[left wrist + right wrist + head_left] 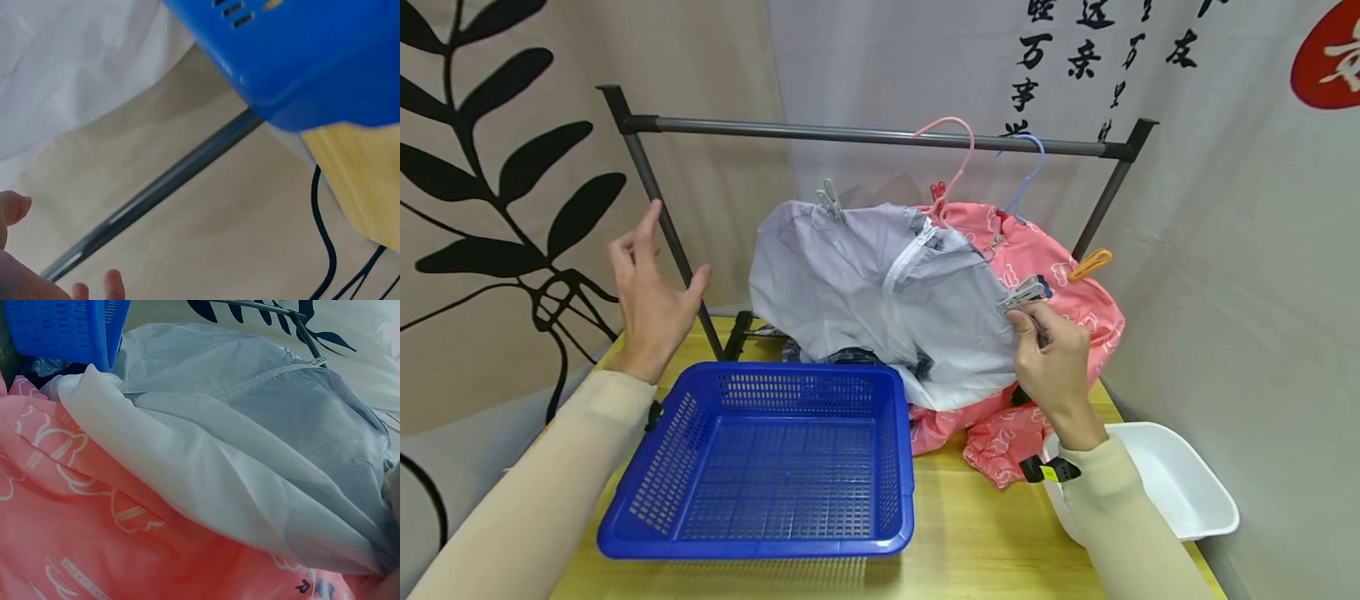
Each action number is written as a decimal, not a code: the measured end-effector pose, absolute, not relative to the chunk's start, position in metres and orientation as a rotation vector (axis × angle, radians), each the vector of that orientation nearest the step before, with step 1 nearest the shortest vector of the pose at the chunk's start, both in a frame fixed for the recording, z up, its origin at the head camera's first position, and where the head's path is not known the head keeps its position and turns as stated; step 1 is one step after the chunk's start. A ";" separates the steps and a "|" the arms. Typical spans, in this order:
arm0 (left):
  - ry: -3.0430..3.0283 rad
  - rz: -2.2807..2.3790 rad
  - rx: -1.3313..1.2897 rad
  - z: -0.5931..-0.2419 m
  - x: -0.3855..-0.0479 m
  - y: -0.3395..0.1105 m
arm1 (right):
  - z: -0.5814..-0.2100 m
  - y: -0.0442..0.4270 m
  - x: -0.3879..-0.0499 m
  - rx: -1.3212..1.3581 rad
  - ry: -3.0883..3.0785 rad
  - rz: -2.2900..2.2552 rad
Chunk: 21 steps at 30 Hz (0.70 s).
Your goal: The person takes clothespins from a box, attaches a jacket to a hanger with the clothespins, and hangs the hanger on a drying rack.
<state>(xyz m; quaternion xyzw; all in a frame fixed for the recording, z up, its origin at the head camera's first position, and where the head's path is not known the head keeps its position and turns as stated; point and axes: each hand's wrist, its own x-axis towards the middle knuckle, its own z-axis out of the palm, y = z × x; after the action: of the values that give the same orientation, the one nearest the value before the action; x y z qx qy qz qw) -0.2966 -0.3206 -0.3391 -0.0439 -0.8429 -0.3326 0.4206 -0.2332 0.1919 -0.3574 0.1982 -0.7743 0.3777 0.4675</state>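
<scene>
A light grey jacket (850,275) with a pale zip hangs at the rack's middle on a pink hanger (962,158). My right hand (1056,354) pinches the jacket's right edge, just below a grey clothespin (1024,293). In the right wrist view, the grey cloth (250,469) draws into folds toward that hand, which shows only partly at the edge. My left hand (655,283) is raised beside the rack's left post (664,212), fingers spread, holding nothing. Another grey clothespin (830,200) is clipped at the jacket's left shoulder. A pink printed garment (1093,308) hangs behind, from a blue hanger (1033,171).
A blue perforated basket (760,546) stands at the table's front, before the dark metal rack (820,132). At the right is a white basin (1187,483), partly behind my forearm. Red (937,196) and yellow (1090,264) clothespins show near the pink garment.
</scene>
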 end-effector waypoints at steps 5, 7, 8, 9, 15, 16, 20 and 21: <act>-2.147 -0.848 -0.077 -0.331 -0.305 -0.323 | -0.358 0.192 -0.234 0.481 -1.911 0.925; -2.162 -0.856 -0.068 -0.327 -0.309 -0.323 | -0.359 0.194 -0.235 0.489 -1.918 0.920; -2.168 -0.864 -0.064 -0.326 -0.310 -0.323 | -0.359 0.194 -0.236 0.495 -1.921 0.915; -2.174 -0.869 -0.061 -0.325 -0.311 -0.323 | -0.362 0.195 -0.238 0.499 -1.906 0.930; -2.171 -0.887 -0.020 -0.323 -0.315 -0.326 | -0.362 0.194 -0.237 0.508 -1.911 0.928; -2.171 -0.891 -0.008 -0.323 -0.315 -0.326 | -0.360 0.193 -0.235 0.506 -1.926 0.915; -2.176 -0.921 0.025 -0.324 -0.317 -0.328 | -0.359 0.191 -0.233 0.494 -1.921 0.940; -2.180 -0.935 0.035 -0.324 -0.318 -0.328 | -0.359 0.191 -0.234 0.493 -1.916 0.946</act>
<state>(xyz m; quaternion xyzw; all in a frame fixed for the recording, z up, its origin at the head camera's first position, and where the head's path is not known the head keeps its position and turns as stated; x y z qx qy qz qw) -0.3175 -0.3285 -0.3241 0.0136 -0.8518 -0.3652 0.3752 -0.2336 0.1910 -0.3590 0.2002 -0.7772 0.3838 0.4567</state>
